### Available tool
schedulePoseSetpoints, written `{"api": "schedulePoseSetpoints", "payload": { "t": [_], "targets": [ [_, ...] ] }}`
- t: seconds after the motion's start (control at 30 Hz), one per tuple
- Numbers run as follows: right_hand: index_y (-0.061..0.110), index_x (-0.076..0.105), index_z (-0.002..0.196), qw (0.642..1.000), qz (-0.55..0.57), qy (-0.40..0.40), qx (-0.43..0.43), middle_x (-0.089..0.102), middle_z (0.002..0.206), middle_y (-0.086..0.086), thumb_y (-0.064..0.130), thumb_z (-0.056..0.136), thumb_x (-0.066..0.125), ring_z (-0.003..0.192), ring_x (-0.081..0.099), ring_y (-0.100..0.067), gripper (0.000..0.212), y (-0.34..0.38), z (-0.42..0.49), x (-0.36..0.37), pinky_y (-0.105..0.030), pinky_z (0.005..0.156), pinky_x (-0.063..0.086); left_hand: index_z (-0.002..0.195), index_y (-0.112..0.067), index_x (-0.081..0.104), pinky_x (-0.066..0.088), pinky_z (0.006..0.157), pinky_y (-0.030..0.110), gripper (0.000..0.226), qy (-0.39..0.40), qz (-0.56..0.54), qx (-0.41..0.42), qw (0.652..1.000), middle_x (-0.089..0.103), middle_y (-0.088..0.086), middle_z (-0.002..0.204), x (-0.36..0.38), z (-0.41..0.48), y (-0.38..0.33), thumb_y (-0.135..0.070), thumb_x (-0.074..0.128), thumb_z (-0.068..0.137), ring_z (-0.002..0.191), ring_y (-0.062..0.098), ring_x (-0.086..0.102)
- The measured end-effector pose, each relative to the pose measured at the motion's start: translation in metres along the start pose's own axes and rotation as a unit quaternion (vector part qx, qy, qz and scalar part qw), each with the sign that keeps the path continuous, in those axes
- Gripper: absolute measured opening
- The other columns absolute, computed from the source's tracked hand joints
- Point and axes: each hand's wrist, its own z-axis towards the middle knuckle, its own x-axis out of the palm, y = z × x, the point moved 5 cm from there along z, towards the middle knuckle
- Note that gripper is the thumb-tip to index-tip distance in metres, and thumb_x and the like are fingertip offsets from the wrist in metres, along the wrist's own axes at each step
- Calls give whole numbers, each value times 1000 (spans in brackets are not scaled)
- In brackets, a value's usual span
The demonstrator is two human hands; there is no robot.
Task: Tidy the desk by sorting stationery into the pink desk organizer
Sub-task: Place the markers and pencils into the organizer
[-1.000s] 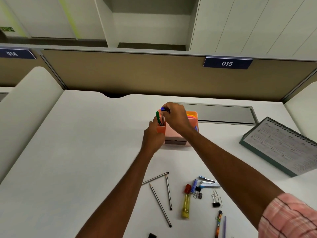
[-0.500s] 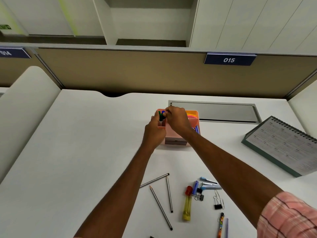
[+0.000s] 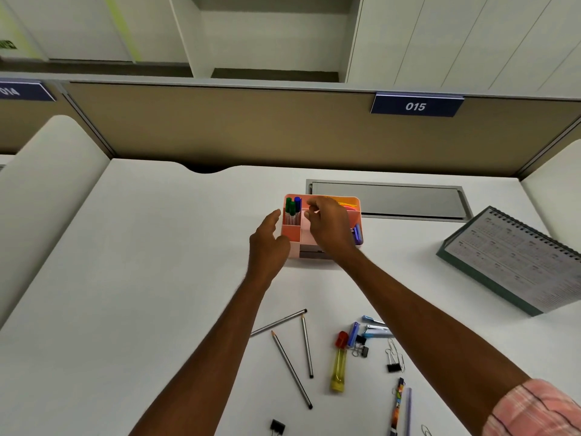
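Along the bottom edge of the frame, most of the work waits for you. A black binder clip lies at lower centre, and to its right a patterned pen lies beside a lilac pen. Just above, three pencils are spread on the white desk. Right of them are a yellow tube with a red cap (what it is, I cannot tell), a second binder clip and a few blue pieces. None of these is sorted yet.

In the centre of the frame stands the pink desk organizer. Your left hand is beside its left wall, fingers relaxed and apart, holding nothing. I cannot tell whether it touches the wall. Your right hand hangs over the middle compartments with fingers loosely curled, and I see nothing in them. Green and blue markers stand upright in the far left compartment, and yellow and orange things fill the far right one. I judge a small part done and the larger part left.

As for writing, the desk calendar at the right has print too small to read. On the partition at upper right, a dark blue plate reads "015". The plate at the upper left edge seems to read "014", blurred and cut off.
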Motion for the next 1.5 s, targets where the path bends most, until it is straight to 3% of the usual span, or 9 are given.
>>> {"api": "schedulePoseSetpoints", "payload": {
  "t": [0.17, 0.4, 0.63, 0.87, 0.97, 1.17, 1.3, 1.4, 1.5],
  "targets": [
    [15, 70, 121, 999, 49, -13, -2, 73, 119, -3, 21, 99, 65, 102, 69, -18, 24, -12, -44, -3, -40, 91, 61, 143, -23, 54, 46, 94, 21, 53, -11, -12, 16, 1000, 58, -3, 145, -7, -36, 14, 2, 51, 97, 133, 16, 54],
    [16, 73, 108, 995, 59, 82, -20, 75, 104, 1, 18, 97, 67, 92, 67, -11, 13, -26, -124, 6, -28, 87, 57, 124, -22, 69, 51, 98, 22, 32, -11, 11, 28, 999, 72, -10, 120, -11, -83, 55, -7, 63, 96, 110, 5, 66],
    [26, 72, 106, 981, -38, 187, -16, 73, 104, 7, 31, 95, 61, 97, 65, -13, 16, -35, -220, 43, -33, 84, 52, 112, -25, 74, 48, 85, 18, 20, -29, 65, -4, 997, 74, -10, 108, -23, -119, 113, -18, 62, 97, 103, 8, 68],
    [20, 65, 117, 971, -116, 206, -43, 66, 112, -2, 26, 102, 52, 104, 63, -22, 21, -28, -270, 77, -35, 81, 53, 118, -26, 69, 53, 81, 36, 28, -66, 312, -8, 948, 63, 1, 117, -36, -137, 153, -35, 72, 91, 112, 23, 56],
    [17, 63, 117, 969, -132, 207, -42, 63, 113, -3, 23, 101, 53, 104, 61, -22, 19, -23, -272, 83, -34, 78, 51, 112, -28, 69, 52, 75, 34, 28, -72, 337, 3, 939, 61, 0, 112, -39, -141, 161, -31, 78, 86, 106, 23, 57],
    [17, 69, 90, 955, -189, 229, -25, 64, 84, -2, 0, 75, 76, 72, 64, -20, 24, -20, -277, 97, -30, 52, 48, 89, -25, 69, 46, 64, 29, 13, -80, 343, -13, 936, 59, -2, 101, -42, -142, 167, -19, 80, 85, 94, 19, 57],
    [13, 70, 86, 948, -213, 235, -27, 65, 81, -5, -4, 72, 77, 70, 64, -21, 23, -15, -280, 97, -30, 53, 49, 89, -27, 65, 52, 68, 33, 12, -78, 326, -18, 942, 59, -6, 100, -47, -142, 168, -18, 73, 90, 94, 18, 56],
    [16, 68, 68, 948, -227, 221, -25, 60, 64, -1, 1, 56, 88, 52, 58, -17, 28, -13, -277, 97, -26, 41, 38, 86, -26, 61, 52, 65, 32, 15, -84, 235, -38, 968, 64, -8, 87, -53, -144, 172, -16, 69, 94, 82, 15, 61],
    [17, 67, 69, 958, -202, 204, -21, 61, 66, 0, 8, 67, 82, 54, 60, -18, 18, -15, -275, 95, -26, 43, 37, 87, -23, 66, 55, 70, 31, 13, -94, 112, -70, 987, 71, -5, 84, -58, -150, 173, -12, 72, 92, 79, 14, 66]
  ]
}}
